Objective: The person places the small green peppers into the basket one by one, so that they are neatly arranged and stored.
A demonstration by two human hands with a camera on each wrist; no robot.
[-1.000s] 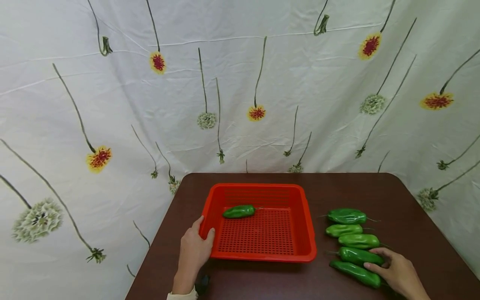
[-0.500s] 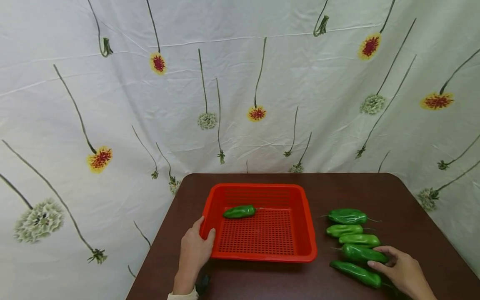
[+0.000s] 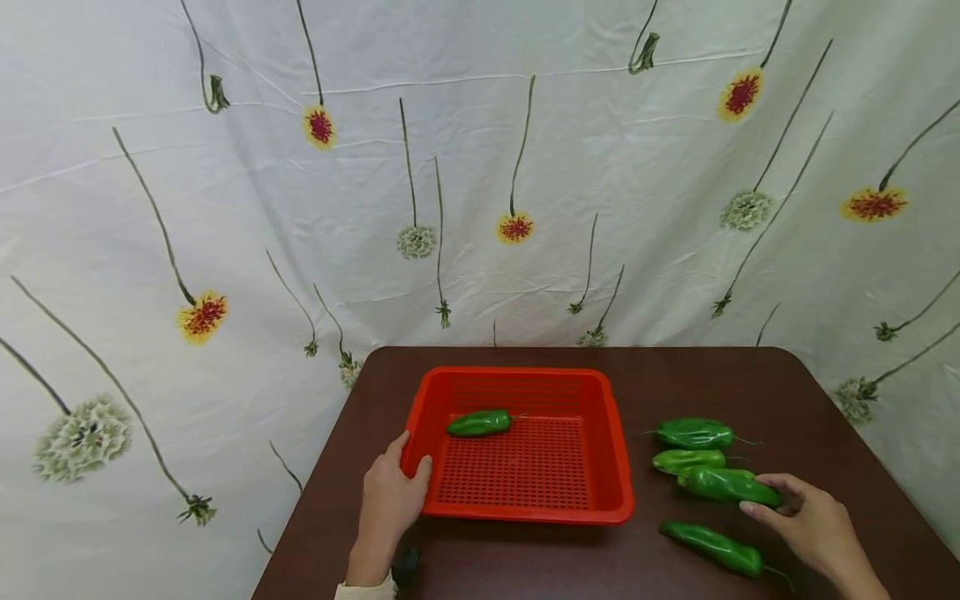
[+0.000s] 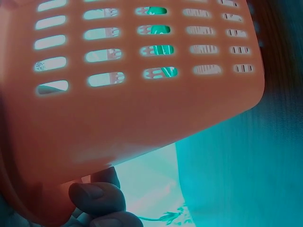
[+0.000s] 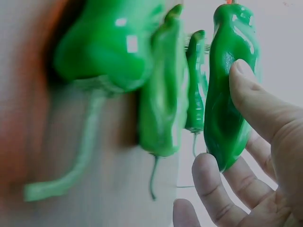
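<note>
My left hand [image 3: 390,500] grips the left side of a red plastic basket [image 3: 525,517], its fingers [image 4: 97,197] curled at the rim in the left wrist view. One green pepper [image 3: 478,423] lies inside the basket near its back left. To the right, my right hand [image 3: 813,525] holds a dark green pepper [image 5: 229,94] between thumb and fingers, raised off the table. It mostly hides a lighter pepper behind it. Farther back lie a light green pepper [image 3: 686,461] and a dark one [image 3: 693,433]; a long dark pepper [image 3: 712,546] lies nearest the front.
A dark brown table [image 3: 525,558] carries everything. Behind it hangs a white cloth [image 3: 480,192] printed with flowers. A small black object [image 3: 406,567] shows beside the left wrist.
My right hand has lifted the dark green pepper from between its neighbours and shifted slightly right and back. My left hand and the basket stay where they were.
</note>
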